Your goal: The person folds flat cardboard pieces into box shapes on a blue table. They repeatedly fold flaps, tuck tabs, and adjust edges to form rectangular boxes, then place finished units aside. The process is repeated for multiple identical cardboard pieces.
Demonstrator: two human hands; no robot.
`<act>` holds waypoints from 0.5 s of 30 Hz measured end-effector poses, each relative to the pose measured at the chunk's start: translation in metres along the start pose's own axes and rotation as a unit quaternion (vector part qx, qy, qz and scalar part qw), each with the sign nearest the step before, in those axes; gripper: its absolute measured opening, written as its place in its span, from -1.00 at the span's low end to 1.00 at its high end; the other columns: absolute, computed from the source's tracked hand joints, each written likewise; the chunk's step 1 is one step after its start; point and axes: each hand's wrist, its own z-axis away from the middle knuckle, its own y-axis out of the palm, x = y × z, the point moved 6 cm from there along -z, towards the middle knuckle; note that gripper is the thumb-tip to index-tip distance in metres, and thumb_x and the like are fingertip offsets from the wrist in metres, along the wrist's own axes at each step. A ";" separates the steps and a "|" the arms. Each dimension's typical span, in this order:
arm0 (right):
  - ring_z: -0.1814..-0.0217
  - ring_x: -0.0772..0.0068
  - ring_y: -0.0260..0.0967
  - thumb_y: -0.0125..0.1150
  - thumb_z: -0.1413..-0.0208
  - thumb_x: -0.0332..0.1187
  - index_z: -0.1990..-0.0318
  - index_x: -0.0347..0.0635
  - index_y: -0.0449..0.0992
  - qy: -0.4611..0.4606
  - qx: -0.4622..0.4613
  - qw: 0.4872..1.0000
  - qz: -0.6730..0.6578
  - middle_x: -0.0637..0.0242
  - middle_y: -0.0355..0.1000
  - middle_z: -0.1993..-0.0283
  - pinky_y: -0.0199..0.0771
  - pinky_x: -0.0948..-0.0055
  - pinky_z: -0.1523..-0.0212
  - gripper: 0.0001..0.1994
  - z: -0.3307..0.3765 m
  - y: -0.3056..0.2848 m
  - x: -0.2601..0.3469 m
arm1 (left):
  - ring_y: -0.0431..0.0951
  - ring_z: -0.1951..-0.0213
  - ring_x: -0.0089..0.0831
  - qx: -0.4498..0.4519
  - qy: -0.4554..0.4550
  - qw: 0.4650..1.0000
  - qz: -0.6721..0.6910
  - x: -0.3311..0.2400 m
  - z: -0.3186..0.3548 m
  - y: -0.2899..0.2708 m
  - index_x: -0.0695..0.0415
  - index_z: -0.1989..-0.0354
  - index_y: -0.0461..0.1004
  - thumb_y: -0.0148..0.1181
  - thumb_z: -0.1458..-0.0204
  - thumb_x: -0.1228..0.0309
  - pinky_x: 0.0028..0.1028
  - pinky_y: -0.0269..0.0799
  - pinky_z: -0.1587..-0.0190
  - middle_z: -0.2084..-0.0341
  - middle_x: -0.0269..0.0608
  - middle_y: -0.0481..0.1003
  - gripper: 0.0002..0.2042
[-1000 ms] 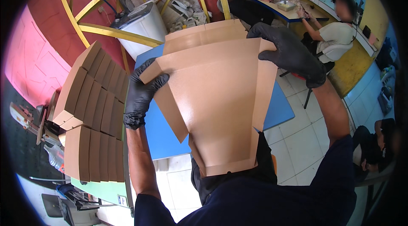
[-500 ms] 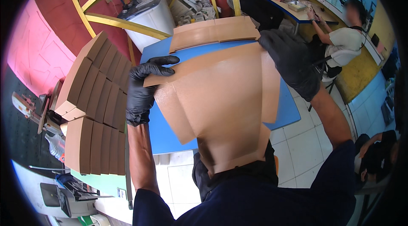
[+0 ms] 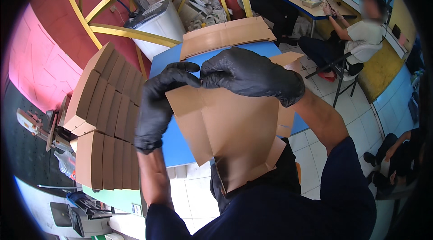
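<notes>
A brown, creased cardboard box blank (image 3: pixel 239 127) hangs tilted in front of my body, its flaps partly bent and its lower end near my lap. My left hand (image 3: pixel 158 100), in a black glove, is closed on the blank's upper left corner. Beside it, my right hand (image 3: pixel 250 75), also black-gloved, reaches across the top edge with fingers bent down and pressed together over it. The two hands' fingertips almost meet; the part of the edge under them is hidden. Behind stands a blue table (image 3: pixel 173 55) with a stack of flat cardboard blanks (image 3: pixel 225 37) on its far side.
Rows of folded cardboard boxes (image 3: pixel 106 100) are piled on a green table (image 3: pixel 112 199) to my left. Yellow metal bars (image 3: pixel 135 33) and a white washing machine (image 3: pixel 160 25) stand beyond. Another person sits on a chair (image 3: pixel 363 55) at a work table (image 3: pixel 313 9), far right.
My right hand has moved left from the blank's upper right corner to beside my left hand. The blank's top edge is now bent under the fingers, and its right flap sticks out.
</notes>
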 end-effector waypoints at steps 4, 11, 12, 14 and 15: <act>0.25 -0.02 0.58 0.38 -0.03 -0.33 0.30 -0.08 0.70 -0.037 -0.055 0.995 0.075 0.09 0.59 0.35 0.53 0.12 0.16 -0.90 0.000 -0.001 0.010 | 0.56 -0.06 -0.34 0.044 -0.023 0.982 0.182 -0.037 0.006 -0.014 0.26 0.01 0.59 0.26 -0.05 0.62 -0.37 0.44 -0.12 -0.14 0.00 0.50 -0.71; 0.32 -0.06 0.58 0.43 0.07 -0.33 0.33 -0.10 0.68 -0.120 -0.111 0.973 0.165 0.04 0.57 0.41 0.54 0.10 0.24 -0.86 0.009 0.007 0.050 | 0.61 0.31 -0.53 0.156 -0.142 0.941 -0.264 -0.050 0.001 0.002 0.30 0.06 0.64 0.37 -0.12 0.48 -0.43 0.50 0.17 0.35 -0.08 0.68 -0.75; 0.32 -0.07 0.58 0.43 0.06 -0.33 0.32 -0.10 0.68 -0.120 -0.111 0.972 0.169 0.02 0.57 0.41 0.54 0.09 0.25 -0.86 0.011 0.006 0.052 | 0.60 0.35 -0.54 0.155 -0.157 0.940 -0.260 -0.050 0.000 0.001 0.30 0.08 0.66 0.38 -0.11 0.48 -0.43 0.51 0.19 0.38 -0.07 0.68 -0.77; 0.31 -0.07 0.58 0.43 0.05 -0.32 0.29 -0.10 0.68 -0.089 -0.107 0.980 0.143 0.03 0.57 0.41 0.54 0.08 0.24 -0.84 0.013 0.000 0.048 | 0.60 0.37 -0.53 0.157 -0.153 0.927 -0.303 -0.054 0.000 0.000 0.30 0.10 0.66 0.39 -0.11 0.46 -0.43 0.50 0.23 0.39 -0.06 0.68 -0.78; 0.31 -0.07 0.58 0.43 0.05 -0.31 0.28 -0.10 0.68 -0.105 -0.113 0.979 0.133 0.03 0.57 0.41 0.54 0.07 0.24 -0.83 0.015 -0.003 0.048 | 0.60 0.39 -0.53 0.154 -0.159 0.923 -0.314 -0.056 0.001 -0.002 0.29 0.11 0.66 0.39 -0.11 0.45 -0.43 0.50 0.25 0.39 -0.05 0.67 -0.78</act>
